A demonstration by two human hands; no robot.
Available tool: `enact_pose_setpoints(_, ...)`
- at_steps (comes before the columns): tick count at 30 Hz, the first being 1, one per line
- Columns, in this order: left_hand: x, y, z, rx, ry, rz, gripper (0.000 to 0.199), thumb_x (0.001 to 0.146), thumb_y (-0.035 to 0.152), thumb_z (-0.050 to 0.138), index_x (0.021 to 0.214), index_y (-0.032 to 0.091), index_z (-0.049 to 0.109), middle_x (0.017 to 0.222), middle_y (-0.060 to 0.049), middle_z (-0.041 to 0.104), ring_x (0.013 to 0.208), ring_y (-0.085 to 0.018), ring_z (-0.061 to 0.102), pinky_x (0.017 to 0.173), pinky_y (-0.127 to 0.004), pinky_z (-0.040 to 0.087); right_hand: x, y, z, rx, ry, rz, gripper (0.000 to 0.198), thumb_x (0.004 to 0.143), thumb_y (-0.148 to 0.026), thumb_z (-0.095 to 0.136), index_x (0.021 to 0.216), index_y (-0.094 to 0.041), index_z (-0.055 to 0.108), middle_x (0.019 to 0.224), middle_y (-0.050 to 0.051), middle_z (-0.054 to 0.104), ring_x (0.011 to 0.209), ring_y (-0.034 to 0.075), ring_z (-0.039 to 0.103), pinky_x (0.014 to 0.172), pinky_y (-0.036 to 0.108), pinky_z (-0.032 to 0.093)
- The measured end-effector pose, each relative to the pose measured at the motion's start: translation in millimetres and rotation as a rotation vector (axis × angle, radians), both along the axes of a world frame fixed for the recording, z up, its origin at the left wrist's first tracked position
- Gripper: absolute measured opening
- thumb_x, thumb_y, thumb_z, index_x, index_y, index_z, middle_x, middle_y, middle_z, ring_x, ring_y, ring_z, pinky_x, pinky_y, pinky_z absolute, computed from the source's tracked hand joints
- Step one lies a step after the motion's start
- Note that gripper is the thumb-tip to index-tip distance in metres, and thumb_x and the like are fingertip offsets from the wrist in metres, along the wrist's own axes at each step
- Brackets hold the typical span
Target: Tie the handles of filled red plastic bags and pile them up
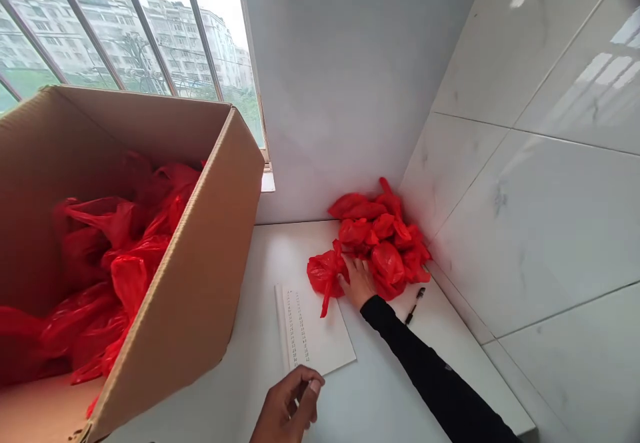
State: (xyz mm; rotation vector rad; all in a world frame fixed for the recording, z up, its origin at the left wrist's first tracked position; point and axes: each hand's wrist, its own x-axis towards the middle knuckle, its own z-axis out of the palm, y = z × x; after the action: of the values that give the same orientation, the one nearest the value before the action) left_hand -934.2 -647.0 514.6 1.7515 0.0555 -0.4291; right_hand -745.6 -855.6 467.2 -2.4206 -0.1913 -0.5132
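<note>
My right hand (359, 284), in a black sleeve, reaches into a heap of knotted red plastic bags (387, 263) in the corner of the white tabletop. Its fingers lie spread against the bags, and its thumb touches the tied red bag (323, 271) at the left of the heap. What is inside the bags cannot be made out. Low in the view, my left hand (290, 406) is curled closed with nothing visible in it, just below an open notebook (320, 329) with columns of small marks. The tied bag overlaps the notebook's top edge.
A large cardboard box (200, 263) stands open at the left, with more red plastic bags (135, 249) inside. Right of my right hand lies a black pen (415, 306). A grey wall (345, 83) and a marbled tile wall (540, 216) bound the corner. A barred window (150, 29) is behind the box.
</note>
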Motion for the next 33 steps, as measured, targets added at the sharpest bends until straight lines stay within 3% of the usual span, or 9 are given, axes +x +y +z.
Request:
enact_pose_setpoints(5,9.4,15.8,-3.7,-0.025,0.012,0.175,0.05,0.09,0.064,0.05,0.113,0.02,0.057,0.07,0.001,0.052,0.063,-0.016,0.048,0.056,-0.027,0.04,-17.1,-11.9,29.4,0.03,-0.008,0.086,0.016,0.098,-0.03,0.057,0.103,-0.016,0.062,0.101,0.005,0.063,0.101,0.023,0.059,0.095,0.046,0.046)
enact_pose_setpoints(10,10.8,9.3,0.6,0.061,-0.137,0.328,0.051,0.094,0.056,0.049,0.138,0.032,0.041,0.097,-0.001,0.055,0.082,-0.017,0.054,0.067,-0.027,0.047,-88.4,-15.7,56.2,0.128,0.011,0.247,0.013,0.1,-0.026,0.051,0.106,-0.021,0.061,0.103,0.005,0.063,0.096,0.022,0.054,0.092,0.042,0.044)
enact_pose_setpoints(12,12.3,-0.1,0.7,0.179,-0.261,0.27,0.051,0.096,0.05,0.047,0.143,0.033,0.038,0.106,-0.004,0.057,0.087,-0.018,0.057,0.067,-0.028,0.048,-117.0,-11.4,57.2,0.161,0.063,0.319,0.012,0.098,-0.025,0.053,0.105,-0.023,0.062,0.099,0.004,0.064,0.093,0.022,0.055,0.087,0.039,0.045)
enact_pose_setpoints(16,13.0,-8.9,-9.1,0.316,-0.392,0.019,0.027,0.095,0.042,0.053,0.116,0.028,0.063,0.101,-0.004,0.065,0.083,-0.019,0.058,0.068,-0.029,0.048,-154.1,-11.2,50.7,0.231,0.201,0.363,0.013,0.096,-0.022,0.056,0.105,-0.025,0.065,0.09,0.001,0.064,0.085,0.02,0.056,0.077,0.034,0.048)
enact_pose_setpoints(18,9.1,-3.7,-16.0,0.33,-0.37,0.055,0.022,0.094,0.042,0.053,0.095,0.025,0.066,0.086,-0.001,0.065,0.074,-0.018,0.058,0.065,-0.028,0.047,-163.8,-21.0,46.8,0.262,0.258,0.317,0.013,0.096,-0.024,0.057,0.104,-0.026,0.067,0.088,0.001,0.063,0.082,0.019,0.057,0.075,0.034,0.048)
enact_pose_setpoints(23,-7.9,16.4,-24.3,0.418,-0.322,0.287,0.023,0.096,0.044,0.051,0.099,0.024,0.062,0.079,0.001,0.062,0.058,-0.014,0.052,0.049,-0.024,0.044,-181.2,-49.2,40.1,0.292,0.356,0.185,0.015,0.098,-0.032,0.055,0.1,-0.026,0.068,0.088,0.003,0.062,0.083,0.021,0.056,0.077,0.038,0.049)
enact_pose_setpoints(26,-14.4,10.4,-19.8,0.421,-0.433,0.325,0.026,0.094,0.041,0.054,0.114,0.025,0.058,0.113,-0.006,0.061,0.093,-0.02,0.061,0.072,-0.031,0.054,-186.7,-45.0,42.2,0.271,0.346,0.162,0.028,0.097,-0.032,0.057,0.124,-0.028,0.06,0.119,0.007,0.059,0.113,0.026,0.051,0.097,0.044,0.045)
enact_pose_setpoints(29,-11.4,-6.1,-11.8,0.495,-0.651,0.158,0.048,0.089,0.033,0.061,0.135,0.028,0.05,0.143,-0.009,0.046,0.13,-0.028,0.045,0.105,-0.046,0.043,-184.8,-28.9,47.1,0.215,0.322,0.236,0.048,0.093,-0.03,0.063,0.139,-0.03,0.048,0.128,0.006,0.056,0.117,0.026,0.048,0.101,0.046,0.042)
enact_pose_setpoints(33,2.4,-8.6,-6.5,0.579,-0.843,-0.03,0.019,0.09,0.021,0.063,0.106,0.03,0.067,0.118,-0.003,0.065,0.124,-0.027,0.051,0.107,-0.048,0.038,-177.8,-24.2,50.7,0.191,0.33,0.286,0.02,0.093,-0.024,0.063,0.112,-0.028,0.066,0.099,0.003,0.065,0.094,0.024,0.056,0.088,0.043,0.047)
